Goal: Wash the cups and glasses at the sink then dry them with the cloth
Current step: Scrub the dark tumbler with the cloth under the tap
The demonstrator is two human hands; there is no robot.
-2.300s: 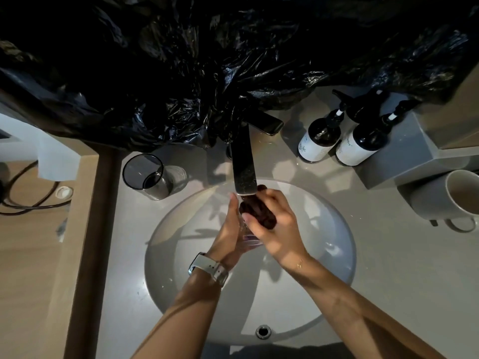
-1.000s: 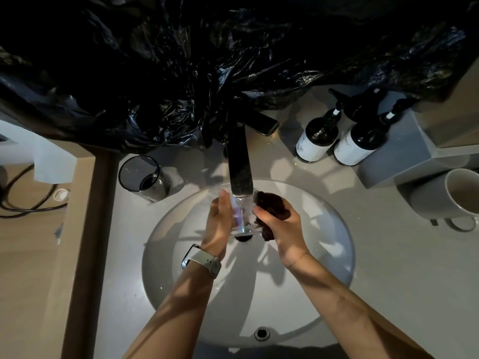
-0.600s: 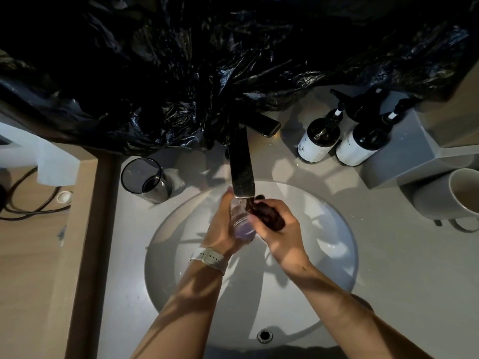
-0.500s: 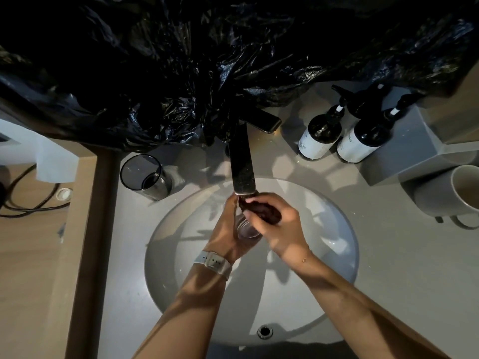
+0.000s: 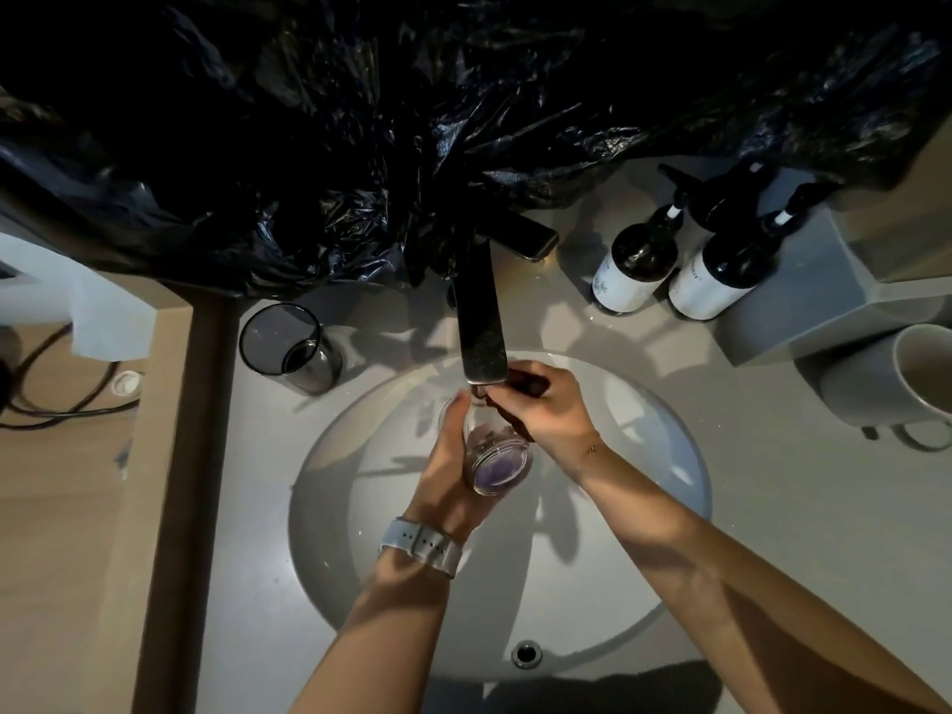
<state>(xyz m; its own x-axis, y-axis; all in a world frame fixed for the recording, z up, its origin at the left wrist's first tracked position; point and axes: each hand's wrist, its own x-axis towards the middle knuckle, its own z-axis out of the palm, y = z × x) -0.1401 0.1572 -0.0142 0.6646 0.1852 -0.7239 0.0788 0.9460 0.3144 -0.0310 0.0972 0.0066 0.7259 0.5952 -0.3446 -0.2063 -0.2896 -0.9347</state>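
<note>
At the centre of the frame, over the round sink basin (image 5: 644, 533), the left hand (image 5: 453, 466) grips a clear drinking glass (image 5: 497, 456), fingers curled round its far side. The glass is tilted, its base turned toward the camera and showing a purplish tint. The right hand (image 5: 546, 414) pinches a dark cloth (image 5: 520, 404) against the upper part of the glass, just under the tip of the dark flat faucet spout (image 5: 481, 327). Whether water is running cannot be told. A pale watch strap (image 5: 422, 546) wraps the left wrist.

On the grey counter left of the spout stands a smoky tumbler (image 5: 288, 347), upright and well apart from the hands. In the upper right stand two dark pump bottles with white labels (image 5: 631, 270) (image 5: 713, 280), side by side. At the right edge a white mug (image 5: 896, 383) lies on its side, its mouth facing lower right. Crumpled black plastic sheeting (image 5: 412, 121) fills the top of the frame. At the far left a black cable (image 5: 56, 404) lies on a wooden surface (image 5: 62, 533).
</note>
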